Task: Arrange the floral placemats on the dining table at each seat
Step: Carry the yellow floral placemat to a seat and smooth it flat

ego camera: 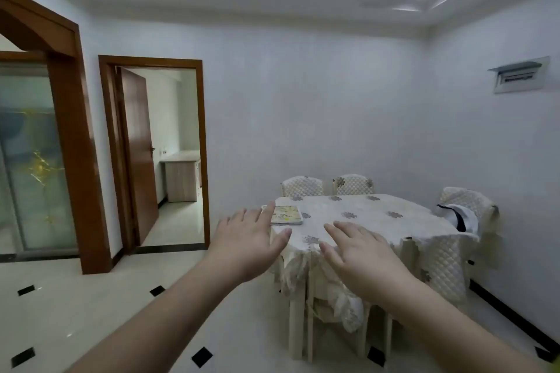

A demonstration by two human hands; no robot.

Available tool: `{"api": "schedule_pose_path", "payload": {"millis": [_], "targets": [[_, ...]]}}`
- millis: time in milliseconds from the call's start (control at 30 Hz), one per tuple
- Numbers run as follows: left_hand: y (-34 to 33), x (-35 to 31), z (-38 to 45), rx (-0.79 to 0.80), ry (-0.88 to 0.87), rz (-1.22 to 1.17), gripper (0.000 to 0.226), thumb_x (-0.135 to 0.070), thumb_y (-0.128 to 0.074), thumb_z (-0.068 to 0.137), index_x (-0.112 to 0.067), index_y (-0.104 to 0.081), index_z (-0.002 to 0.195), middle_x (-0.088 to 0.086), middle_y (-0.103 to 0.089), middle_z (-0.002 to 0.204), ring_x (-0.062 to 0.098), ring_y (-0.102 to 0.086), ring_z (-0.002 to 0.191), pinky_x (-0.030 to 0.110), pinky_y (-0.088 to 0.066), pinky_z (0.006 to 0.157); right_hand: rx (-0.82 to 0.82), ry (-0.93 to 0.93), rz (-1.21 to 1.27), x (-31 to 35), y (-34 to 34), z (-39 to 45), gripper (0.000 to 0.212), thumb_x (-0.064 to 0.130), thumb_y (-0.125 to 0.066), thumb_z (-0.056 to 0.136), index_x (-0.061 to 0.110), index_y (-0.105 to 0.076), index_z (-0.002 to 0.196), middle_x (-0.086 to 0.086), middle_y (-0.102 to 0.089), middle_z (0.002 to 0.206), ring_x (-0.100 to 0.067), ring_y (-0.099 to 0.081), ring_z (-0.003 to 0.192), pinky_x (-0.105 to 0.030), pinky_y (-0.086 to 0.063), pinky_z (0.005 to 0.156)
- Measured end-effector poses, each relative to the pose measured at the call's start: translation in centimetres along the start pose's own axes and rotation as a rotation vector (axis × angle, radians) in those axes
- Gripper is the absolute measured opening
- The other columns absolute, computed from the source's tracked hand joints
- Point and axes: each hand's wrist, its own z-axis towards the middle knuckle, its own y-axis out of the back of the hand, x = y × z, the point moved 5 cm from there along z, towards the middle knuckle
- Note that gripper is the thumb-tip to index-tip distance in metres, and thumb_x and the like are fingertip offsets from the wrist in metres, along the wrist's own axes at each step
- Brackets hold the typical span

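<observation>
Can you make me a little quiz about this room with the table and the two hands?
1. True or false: the placemats are already spread out, one at each seat.
2. Where on the table is the stack? A) left corner B) middle C) right edge
3. Fill in: both the left hand and the right hand are held out with fingers ____, holding nothing.

Key:
1. False, they sit in one stack.
2. A
3. straight
</observation>
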Motion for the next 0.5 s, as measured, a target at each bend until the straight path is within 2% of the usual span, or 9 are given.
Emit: {"api": "schedule_pose_path", "payload": {"millis": [200,500], "targets": [[-4.1,-1.3,5.4,0.052,-0.029,0.081,0.072,-0.068,-0.013,0.093,-0.03,-0.009,0.155,-0.004,-0.015,0.163,0.02,-0.011,0.149,0.047,-0.015,0.119,-0.009,-0.013,-0.002,-4.3,-2.8,4.4,0.054,0.046,-0.021,0.103,0.028,-0.019,0.154,0.009,-0.023,0.158,-0.01,-0.016,0.145,-0.031,-0.013,0.115],[-8.3,-3.0,15.0,0.061,-0.009,0.115,0.071,-0.07,-0.012,0.092,-0.034,-0.013,0.154,-0.006,-0.018,0.162,0.017,-0.014,0.148,0.046,-0.018,0.118,0.012,-0.04,-0.037,-11.2,-6.2,14.6,0.057,0.051,-0.018,0.102,0.029,-0.014,0.155,0.003,-0.018,0.162,-0.016,-0.016,0.146,-0.038,-0.012,0.117]]}}
